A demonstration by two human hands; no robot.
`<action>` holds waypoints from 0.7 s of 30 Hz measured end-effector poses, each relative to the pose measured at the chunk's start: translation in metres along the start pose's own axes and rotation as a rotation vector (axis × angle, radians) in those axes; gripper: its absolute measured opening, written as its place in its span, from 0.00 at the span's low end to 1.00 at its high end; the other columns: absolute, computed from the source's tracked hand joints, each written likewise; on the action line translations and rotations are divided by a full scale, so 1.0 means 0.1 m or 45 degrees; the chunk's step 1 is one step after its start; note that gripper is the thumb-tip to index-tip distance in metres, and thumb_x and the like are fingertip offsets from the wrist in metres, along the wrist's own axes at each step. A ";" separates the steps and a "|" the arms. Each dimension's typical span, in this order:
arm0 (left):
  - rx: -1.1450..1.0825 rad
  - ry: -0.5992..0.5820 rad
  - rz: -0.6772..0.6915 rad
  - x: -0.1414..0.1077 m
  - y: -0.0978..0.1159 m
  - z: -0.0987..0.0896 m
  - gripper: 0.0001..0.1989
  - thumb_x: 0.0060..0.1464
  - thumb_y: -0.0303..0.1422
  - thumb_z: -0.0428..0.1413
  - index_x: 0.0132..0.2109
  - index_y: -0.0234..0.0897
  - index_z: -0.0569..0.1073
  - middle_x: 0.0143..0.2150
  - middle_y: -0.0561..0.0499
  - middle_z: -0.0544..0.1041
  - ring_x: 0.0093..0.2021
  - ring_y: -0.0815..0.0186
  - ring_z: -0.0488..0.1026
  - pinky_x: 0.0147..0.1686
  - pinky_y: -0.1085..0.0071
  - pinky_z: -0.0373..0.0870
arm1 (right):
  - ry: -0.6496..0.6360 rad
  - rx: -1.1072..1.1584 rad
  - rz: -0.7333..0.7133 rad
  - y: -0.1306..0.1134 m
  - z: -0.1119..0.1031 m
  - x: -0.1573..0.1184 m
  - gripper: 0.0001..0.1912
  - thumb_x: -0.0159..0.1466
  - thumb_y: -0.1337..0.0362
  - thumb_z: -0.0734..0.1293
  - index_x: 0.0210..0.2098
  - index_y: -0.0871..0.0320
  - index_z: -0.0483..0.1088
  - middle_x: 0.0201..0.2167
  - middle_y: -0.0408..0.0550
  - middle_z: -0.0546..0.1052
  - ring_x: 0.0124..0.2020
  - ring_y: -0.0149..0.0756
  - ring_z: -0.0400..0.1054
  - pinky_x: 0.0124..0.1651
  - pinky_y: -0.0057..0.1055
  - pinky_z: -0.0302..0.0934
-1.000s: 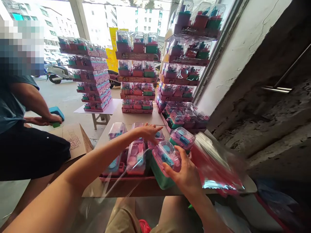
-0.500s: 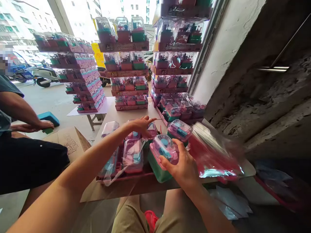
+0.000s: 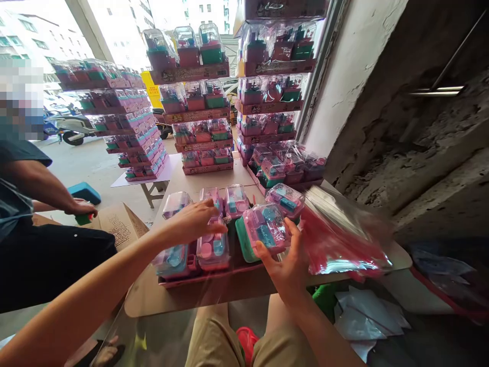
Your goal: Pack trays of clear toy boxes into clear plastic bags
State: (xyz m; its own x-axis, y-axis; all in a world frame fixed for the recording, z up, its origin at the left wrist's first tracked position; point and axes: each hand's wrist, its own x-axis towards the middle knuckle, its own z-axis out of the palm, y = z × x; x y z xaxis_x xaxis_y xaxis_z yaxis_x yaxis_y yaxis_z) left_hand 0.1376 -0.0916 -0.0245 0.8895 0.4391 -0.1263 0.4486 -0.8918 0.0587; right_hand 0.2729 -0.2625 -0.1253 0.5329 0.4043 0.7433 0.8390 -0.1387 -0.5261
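Observation:
My right hand (image 3: 288, 260) grips a toy box (image 3: 265, 229) with a clear domed lid, a pink inside with blue parts and a green base. The box is tilted over the right end of a pink tray (image 3: 179, 281). My left hand (image 3: 196, 219) hovers over similar boxes in the tray, fingers slightly bent and apart, with nothing visible in them. Just below it is a pink box (image 3: 213, 250). A blue-and-pink box (image 3: 171, 260) sits to its left, and another lidded box (image 3: 237, 200) stands behind. Beyond my right hand is one more box (image 3: 286, 199).
Glossy clear-and-red plastic sheets (image 3: 344, 239) lie at the table's right. Tall stacks of filled trays (image 3: 206, 117) rise behind, with a lower tray (image 3: 290, 165) at back right. At left, a person (image 3: 26, 178) sits by a cardboard box (image 3: 118, 227). A rough wall is at right.
My left hand has drawn back towards me and left, its fingers less stretched. My right hand has raised and tipped the toy box. A transparent film across the front boxes has moved off them.

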 end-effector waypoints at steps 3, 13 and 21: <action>-0.124 0.095 0.044 -0.23 0.01 0.17 0.21 0.55 0.41 0.51 0.53 0.36 0.66 0.49 0.43 0.68 0.48 0.58 0.69 0.47 0.65 0.66 | 0.009 0.047 0.002 0.01 0.01 0.00 0.34 0.56 0.52 0.67 0.55 0.63 0.56 0.47 0.60 0.71 0.48 0.45 0.67 0.48 0.42 0.63; -0.260 0.305 -0.293 -0.32 0.03 0.41 0.22 0.54 0.41 0.53 0.53 0.35 0.66 0.48 0.43 0.68 0.45 0.57 0.72 0.44 0.63 0.68 | 0.031 0.112 0.022 -0.07 0.01 -0.07 0.35 0.55 0.52 0.68 0.56 0.61 0.56 0.47 0.58 0.70 0.47 0.45 0.67 0.46 0.41 0.64; -0.312 0.110 -0.339 -0.46 0.17 0.27 0.11 0.54 0.34 0.55 0.44 0.36 0.73 0.26 0.52 0.74 0.30 0.63 0.72 0.32 0.72 0.63 | -0.059 0.088 0.060 -0.07 0.09 -0.13 0.35 0.54 0.51 0.68 0.55 0.62 0.57 0.46 0.59 0.71 0.46 0.46 0.68 0.45 0.42 0.65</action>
State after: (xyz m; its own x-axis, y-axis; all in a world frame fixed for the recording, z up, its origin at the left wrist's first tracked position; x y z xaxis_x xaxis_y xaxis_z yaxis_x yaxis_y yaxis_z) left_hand 0.1020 -0.1298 -0.0449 0.7380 0.6693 -0.0859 0.6637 -0.6968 0.2720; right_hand 0.2593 -0.2586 -0.1355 0.5645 0.4402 0.6982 0.8028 -0.0961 -0.5884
